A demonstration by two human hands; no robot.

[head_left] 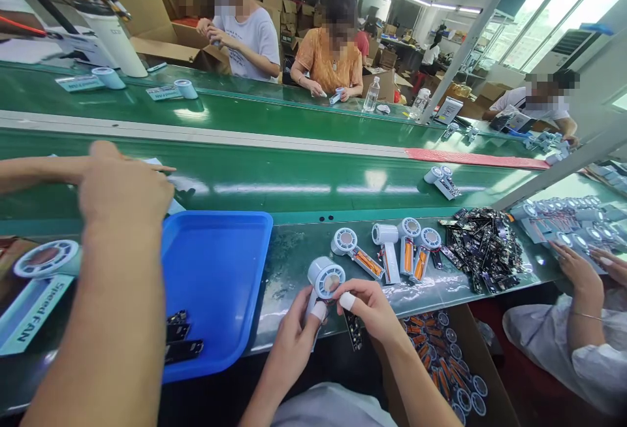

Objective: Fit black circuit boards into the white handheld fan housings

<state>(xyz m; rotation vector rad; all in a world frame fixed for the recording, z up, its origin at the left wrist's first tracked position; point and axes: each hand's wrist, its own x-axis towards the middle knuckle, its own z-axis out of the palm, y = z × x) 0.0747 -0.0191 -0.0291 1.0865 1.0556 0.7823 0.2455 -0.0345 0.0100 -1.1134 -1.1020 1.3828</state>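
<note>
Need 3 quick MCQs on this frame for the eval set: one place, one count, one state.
1. Where is the blue tray relative to the held fan housing?
A. to its left
B. to its right
C. on the far belt

2. How many white fan heads lie in the row just beyond the hands?
A. two
B. four
C. seven

3. How is the held fan housing gripped?
A. one hand only
B. lying free
C. both hands

Answers:
1 A, the tray sits left of it on the bench.
2 B, four heads show side by side.
3 C, the left hand and right hand both grip it.
</note>
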